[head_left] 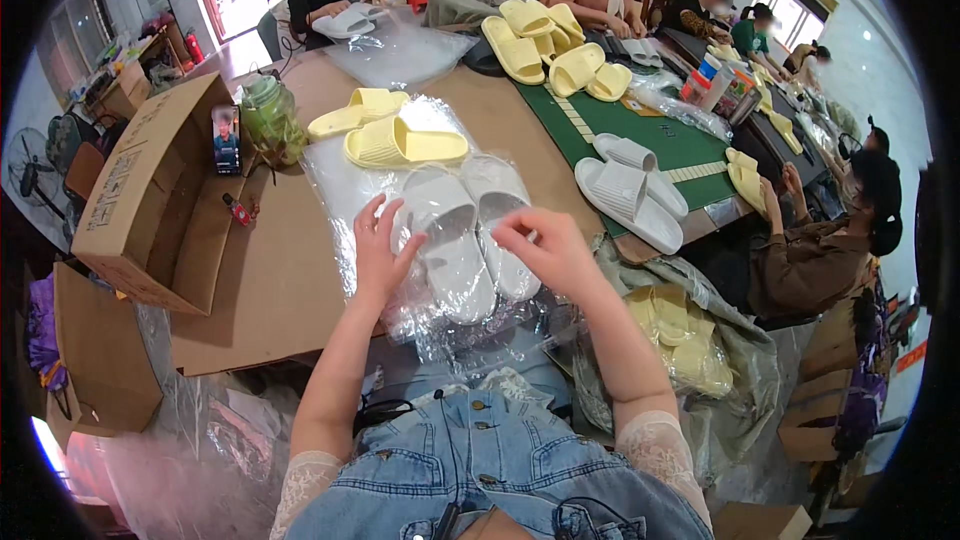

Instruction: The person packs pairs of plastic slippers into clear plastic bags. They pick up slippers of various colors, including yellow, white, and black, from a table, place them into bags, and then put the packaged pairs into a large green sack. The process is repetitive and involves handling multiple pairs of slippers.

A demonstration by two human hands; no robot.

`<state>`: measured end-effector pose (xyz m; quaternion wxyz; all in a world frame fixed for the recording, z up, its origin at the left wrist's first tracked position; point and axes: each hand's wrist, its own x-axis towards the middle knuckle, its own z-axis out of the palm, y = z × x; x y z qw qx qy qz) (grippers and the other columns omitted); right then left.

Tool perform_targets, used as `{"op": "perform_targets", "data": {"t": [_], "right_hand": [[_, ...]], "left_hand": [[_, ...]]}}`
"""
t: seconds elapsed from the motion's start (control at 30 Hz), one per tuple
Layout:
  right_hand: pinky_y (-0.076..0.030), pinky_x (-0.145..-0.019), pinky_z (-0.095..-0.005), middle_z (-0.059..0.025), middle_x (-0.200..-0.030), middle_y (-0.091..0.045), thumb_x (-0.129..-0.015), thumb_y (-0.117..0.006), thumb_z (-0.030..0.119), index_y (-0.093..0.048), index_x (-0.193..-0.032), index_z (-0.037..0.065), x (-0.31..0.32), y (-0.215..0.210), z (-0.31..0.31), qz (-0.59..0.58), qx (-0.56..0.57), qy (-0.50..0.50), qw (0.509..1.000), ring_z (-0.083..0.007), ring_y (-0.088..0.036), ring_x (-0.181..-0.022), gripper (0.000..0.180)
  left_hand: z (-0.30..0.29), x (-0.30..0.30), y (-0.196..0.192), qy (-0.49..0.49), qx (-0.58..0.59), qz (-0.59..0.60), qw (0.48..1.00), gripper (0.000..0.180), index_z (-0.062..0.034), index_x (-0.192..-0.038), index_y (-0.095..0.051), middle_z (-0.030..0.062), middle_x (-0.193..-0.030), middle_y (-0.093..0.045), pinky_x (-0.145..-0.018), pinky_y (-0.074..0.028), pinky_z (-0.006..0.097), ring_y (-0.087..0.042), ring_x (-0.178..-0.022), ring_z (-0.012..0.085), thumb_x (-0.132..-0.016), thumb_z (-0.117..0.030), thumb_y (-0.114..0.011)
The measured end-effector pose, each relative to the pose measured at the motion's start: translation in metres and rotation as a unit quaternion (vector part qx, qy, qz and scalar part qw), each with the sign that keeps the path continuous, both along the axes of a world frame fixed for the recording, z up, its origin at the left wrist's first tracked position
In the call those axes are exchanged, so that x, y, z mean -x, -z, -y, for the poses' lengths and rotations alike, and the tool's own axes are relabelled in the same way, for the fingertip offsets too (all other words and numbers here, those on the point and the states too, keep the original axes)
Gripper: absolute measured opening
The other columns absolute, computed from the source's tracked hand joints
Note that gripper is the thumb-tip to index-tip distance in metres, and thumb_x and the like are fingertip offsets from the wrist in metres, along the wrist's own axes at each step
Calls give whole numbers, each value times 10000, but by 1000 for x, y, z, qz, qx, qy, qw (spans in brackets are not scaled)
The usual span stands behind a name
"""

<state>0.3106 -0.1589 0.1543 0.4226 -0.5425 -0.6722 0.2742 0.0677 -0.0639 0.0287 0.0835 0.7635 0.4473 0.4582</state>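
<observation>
A pair of white slippers (462,270) lies side by side in a clear plastic bag (465,340) at the table's near edge. The bag's lower end hangs over that edge. My left hand (382,248) is at the bag's left side, fingers spread and open. Over the right slipper my right hand (552,248) is closed, with thumb and fingertips together; whether bag film is between them I cannot make out. Beyond the bag, a pair of yellow slippers (405,147) rests on a stack of clear bags (335,180).
An open cardboard box (150,200) with a phone (227,140) stands left, beside a green jar (270,120). White slippers (630,200) and piled yellow slippers (540,35) lie on and around the green mat (580,130). Bagged yellow slippers (680,340) sit low right. Co-workers sit around.
</observation>
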Motion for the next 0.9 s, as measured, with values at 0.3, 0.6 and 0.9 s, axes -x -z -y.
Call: {"op": "perform_targets", "data": {"t": [0.3, 0.6, 0.9], "right_hand": [[-524, -695, -449, -188, -767, -655, -777, -772, 498, -586, -835, -6, 21, 115, -67, 224, -3, 167, 960, -360, -664, -779, 541], [-530, -742, -510, -247, -1016, -613, -857, -708, 420, -495, -1051, -28, 38, 129, -82, 280, 25, 218, 935, -424, -656, -856, 533], [-511, -676, -504, -193, -744, -657, -826, -653, 282, -580, -835, 21, 23, 140, -104, 213, -28, 158, 964, -395, -657, -735, 271]], "left_hand": [[-5, 7, 29, -8, 60, -10, 998, 517, -61, -1259, -590, 196, -1362, -476, -1047, -381, 480, -425, -1264, 394, -841, -328, -736], [-7, 7, 28, 0, 41, -22, 999, 520, -49, -1253, -584, 217, -1342, -505, -1017, -410, 469, -496, -1220, 401, -833, -315, -739], [-8, 7, 30, 31, 54, 68, 996, 598, -21, -1392, -435, 248, -1299, -517, -904, -486, 441, -579, -1088, 398, -908, -293, -659]]}}
